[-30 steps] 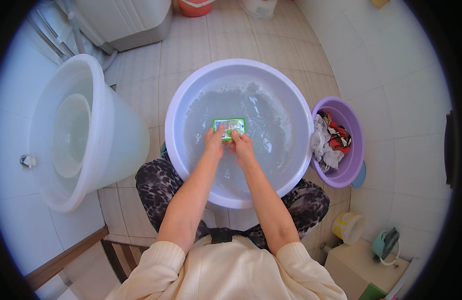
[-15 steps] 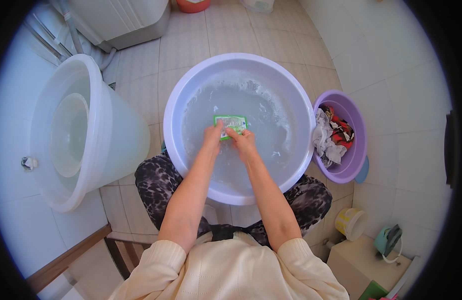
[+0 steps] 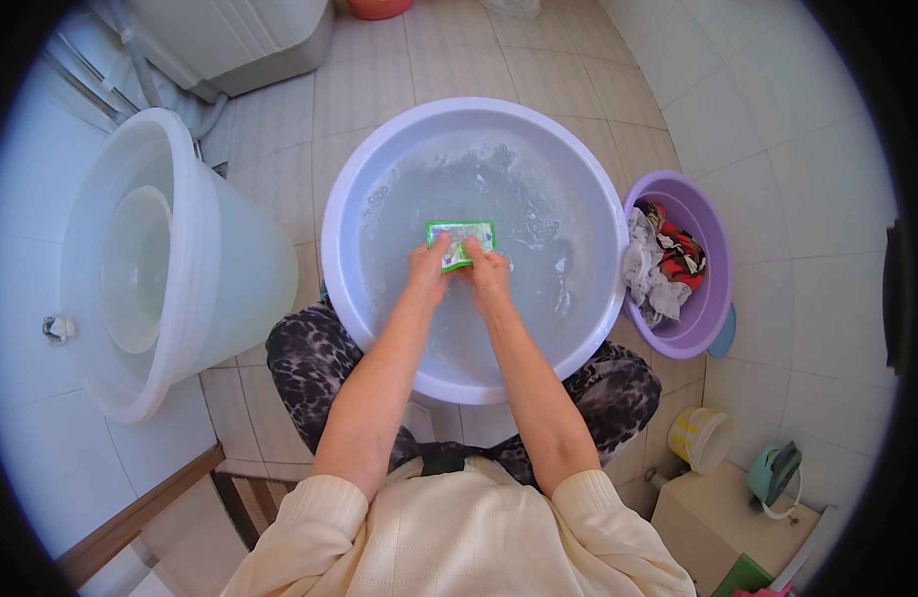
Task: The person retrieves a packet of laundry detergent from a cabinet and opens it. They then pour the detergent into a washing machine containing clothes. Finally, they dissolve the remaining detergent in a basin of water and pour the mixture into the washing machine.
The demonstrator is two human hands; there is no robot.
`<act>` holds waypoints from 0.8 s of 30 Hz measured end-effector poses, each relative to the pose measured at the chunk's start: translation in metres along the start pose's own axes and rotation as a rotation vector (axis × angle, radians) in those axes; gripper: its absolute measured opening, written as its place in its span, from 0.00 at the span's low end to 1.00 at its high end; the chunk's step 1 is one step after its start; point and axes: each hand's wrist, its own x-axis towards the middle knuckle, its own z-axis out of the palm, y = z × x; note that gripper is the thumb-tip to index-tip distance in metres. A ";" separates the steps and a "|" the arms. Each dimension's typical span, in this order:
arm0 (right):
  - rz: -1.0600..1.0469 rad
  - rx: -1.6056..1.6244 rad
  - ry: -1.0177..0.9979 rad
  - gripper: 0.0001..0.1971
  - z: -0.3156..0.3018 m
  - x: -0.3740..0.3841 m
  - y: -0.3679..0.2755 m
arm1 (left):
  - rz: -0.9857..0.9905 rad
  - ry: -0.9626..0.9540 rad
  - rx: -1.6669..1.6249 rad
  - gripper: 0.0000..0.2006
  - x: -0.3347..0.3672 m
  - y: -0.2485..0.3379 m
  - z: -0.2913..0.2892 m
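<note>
Above the soapy water (image 3: 409, 199) in a wide pale-lilac basin (image 3: 342, 199), I hold a small rectangular packet (image 3: 461, 242) with a bright green edge and a clear or pale printed middle. My left hand (image 3: 428, 271) grips its left side, thumb on top. The right side is held by my right hand (image 3: 487, 276), with its thumb pressed on the face. My other fingers are mostly hidden beneath the packet. What it contains, I cannot make out. White suds float on the water around it.
A purple basin (image 3: 716, 249) with red, black and white clothes (image 3: 668, 264) stands against the big basin's right side. To the left is a large translucent tub (image 3: 245, 259) with a smaller bowl inside. A yellow-white bucket (image 3: 700, 438) sits at lower right. A white appliance (image 3: 250, 40) stands far left.
The packet and both hands have shifted slightly. My right thumb has moved up onto the packet's face. The suds on the water have spread into a different pattern.
</note>
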 end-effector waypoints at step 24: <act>0.237 -0.320 -0.231 0.15 0.003 -0.012 -0.030 | -0.325 -0.115 0.070 0.23 -0.004 0.014 0.004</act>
